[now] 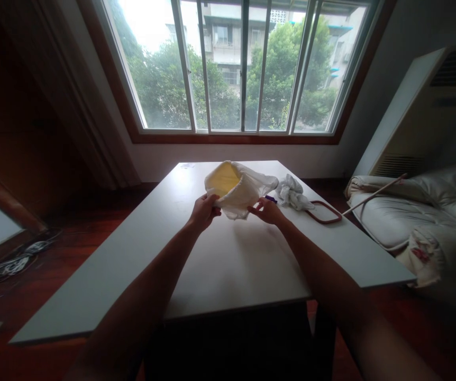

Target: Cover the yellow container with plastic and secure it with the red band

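A white cloth cover [247, 191] is held up above the table, its opening facing left and toward me. Inside the opening shows a smooth yellow surface [225, 180]; I cannot tell whether it is a lining or a separate object. My left hand [205, 212] is closed on the cloth's near left edge, thumb on top. At the lower right edge, my right hand [266, 210] pinches the cloth between thumb and fingers. Just behind the right hand is a small dark purple thing [271, 199], partly hidden. A crumpled whitish cloth [292, 193] lies to the right.
The white table [133, 248] stretches out before me. On its right lies a brown rounded rectangular loop [339, 216], near a thin pale stick [371, 196] reaching toward the covered sofa [442, 211]. A window is ahead; cables [17, 262] lie on the floor at left.
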Tool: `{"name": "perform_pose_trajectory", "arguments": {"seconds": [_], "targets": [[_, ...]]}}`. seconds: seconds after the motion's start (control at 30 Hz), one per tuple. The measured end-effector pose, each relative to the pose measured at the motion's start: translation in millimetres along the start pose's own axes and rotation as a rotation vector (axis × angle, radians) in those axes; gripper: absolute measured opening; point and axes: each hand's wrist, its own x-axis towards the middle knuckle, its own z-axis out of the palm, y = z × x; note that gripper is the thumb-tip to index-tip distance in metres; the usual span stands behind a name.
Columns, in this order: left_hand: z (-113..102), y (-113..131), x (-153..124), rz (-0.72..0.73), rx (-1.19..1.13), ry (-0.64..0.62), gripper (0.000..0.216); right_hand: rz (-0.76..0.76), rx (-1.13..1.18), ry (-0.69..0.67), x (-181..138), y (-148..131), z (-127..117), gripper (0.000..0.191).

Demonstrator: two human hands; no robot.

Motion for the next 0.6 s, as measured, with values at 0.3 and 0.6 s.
{"name": "perform_pose_trajectory", "arguments": {"seconds": [0.3,0.6], "targets": [[6.2,3.9,-1.8,0.017,-0.124,-0.007,0.019,0.197,0.65,-0.385,-6.9,-16.4,12.6,0.03],[9.0,8.0,-3.6,-0.01,-0.178,-0.012,0.014,0.061,0.203,-0.005,8.6,2.9,25.8,0.013]]}}
